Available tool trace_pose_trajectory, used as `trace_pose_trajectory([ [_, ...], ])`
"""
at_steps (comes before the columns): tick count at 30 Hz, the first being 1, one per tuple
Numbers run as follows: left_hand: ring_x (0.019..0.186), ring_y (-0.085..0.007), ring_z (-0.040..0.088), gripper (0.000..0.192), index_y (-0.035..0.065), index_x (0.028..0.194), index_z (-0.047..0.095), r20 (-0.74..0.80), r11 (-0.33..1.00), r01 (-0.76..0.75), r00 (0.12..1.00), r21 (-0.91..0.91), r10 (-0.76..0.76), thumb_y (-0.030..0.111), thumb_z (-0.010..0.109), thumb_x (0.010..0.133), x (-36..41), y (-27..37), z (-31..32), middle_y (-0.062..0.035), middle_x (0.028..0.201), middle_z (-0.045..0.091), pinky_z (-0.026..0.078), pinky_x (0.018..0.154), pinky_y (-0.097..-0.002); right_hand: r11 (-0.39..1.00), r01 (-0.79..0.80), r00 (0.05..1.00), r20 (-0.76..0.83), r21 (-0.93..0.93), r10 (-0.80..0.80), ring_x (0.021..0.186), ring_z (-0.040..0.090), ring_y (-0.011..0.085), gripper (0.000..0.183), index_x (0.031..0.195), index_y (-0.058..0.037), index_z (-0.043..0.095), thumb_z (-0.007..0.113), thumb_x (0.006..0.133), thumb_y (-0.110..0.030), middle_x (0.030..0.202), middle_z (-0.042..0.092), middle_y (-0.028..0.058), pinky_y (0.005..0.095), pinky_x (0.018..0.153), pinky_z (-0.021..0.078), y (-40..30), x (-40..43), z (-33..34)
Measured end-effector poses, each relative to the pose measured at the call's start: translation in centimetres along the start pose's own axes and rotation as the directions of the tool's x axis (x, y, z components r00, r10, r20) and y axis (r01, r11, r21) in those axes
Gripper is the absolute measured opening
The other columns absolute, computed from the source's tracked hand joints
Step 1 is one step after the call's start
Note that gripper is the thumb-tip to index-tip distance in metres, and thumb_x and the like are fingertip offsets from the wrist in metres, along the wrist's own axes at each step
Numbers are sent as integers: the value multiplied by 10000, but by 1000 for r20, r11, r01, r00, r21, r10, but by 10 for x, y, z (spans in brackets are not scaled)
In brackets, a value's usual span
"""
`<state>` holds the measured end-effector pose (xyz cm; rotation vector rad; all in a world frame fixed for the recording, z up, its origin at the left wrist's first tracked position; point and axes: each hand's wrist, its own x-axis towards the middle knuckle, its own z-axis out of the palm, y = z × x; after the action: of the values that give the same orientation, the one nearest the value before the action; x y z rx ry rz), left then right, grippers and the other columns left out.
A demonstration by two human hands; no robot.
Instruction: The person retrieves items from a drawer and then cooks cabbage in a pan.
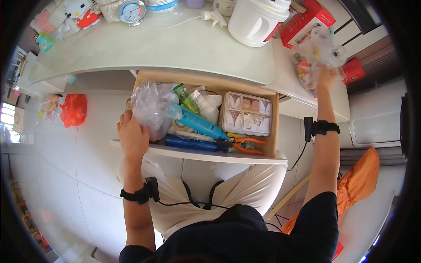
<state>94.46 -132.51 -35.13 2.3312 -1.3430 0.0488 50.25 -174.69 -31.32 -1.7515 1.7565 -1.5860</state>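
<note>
An open wooden drawer [277,131] juts out over my lap, filled with small goods. My left hand [131,134] is at its front left corner, thumb and fingers around a crumpled clear plastic bag [149,105]. Far to the right, my right hand [325,80] grips another clear plastic bag [319,49], blurred, above the side counter; its contents are hard to make out. Inside the drawer lie a turquoise tube [200,123], a green bottle [187,98], a printed tin box [247,113], orange-handled pliers [248,144] and a dark blue cylindrical item [194,143].
A pale tabletop [158,49] spans behind the drawer. On it stand a large white jug [256,21], a spray nozzle [214,18] and a round dial gauge [131,12]. A red box [307,24] is at the right. A red plastic bag [74,110] sits left.
</note>
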Motion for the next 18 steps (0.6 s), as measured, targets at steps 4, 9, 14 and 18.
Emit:
trace_pose_trajectory([
  [4, 959, -330, 471, 484, -3, 1101, 480, -5, 996, 26, 1000, 81, -26, 76, 562, 631, -1, -3, -8, -158, 1017, 510, 364, 814, -429, 921, -67, 991, -78, 385, 104, 821, 572, 201, 320, 1012, 64, 544, 601, 754, -116, 917, 607, 101, 332, 715, 459, -54, -8, -37],
  [9, 937, -341, 485, 555, 1, 1140, 437, 3, 998, 48, 999, 44, -48, 147, 627, 640, 6, 0, 4, -169, 992, 516, 375, 797, -434, 783, -130, 986, 164, 608, 36, 839, 579, 154, 199, 999, 43, 555, 536, 816, -33, 949, 599, 108, 270, 734, 473, -146, -38, -114],
  [14, 924, -365, 489, 493, -1, 1087, 439, -2, 997, 69, 998, 33, -69, 146, 632, 658, 1, -9, -5, -178, 1024, 493, 402, 767, -435, 708, -498, 799, 581, 500, 152, 829, 584, 139, 160, 971, 12, 562, 521, 832, -56, 925, 600, 90, 250, 745, 469, -169, -130, -85],
  [18, 929, -376, 491, 467, 8, 1080, 420, -93, 983, 137, 984, -120, -149, 102, 612, 664, 0, 3, -1, -188, 1085, 449, 419, 748, -440, 716, -546, 733, 662, 435, 157, 713, 584, 126, 129, 934, -8, 561, 529, 820, -60, 848, 601, 63, 242, 653, 479, -205, -208, -44],
])
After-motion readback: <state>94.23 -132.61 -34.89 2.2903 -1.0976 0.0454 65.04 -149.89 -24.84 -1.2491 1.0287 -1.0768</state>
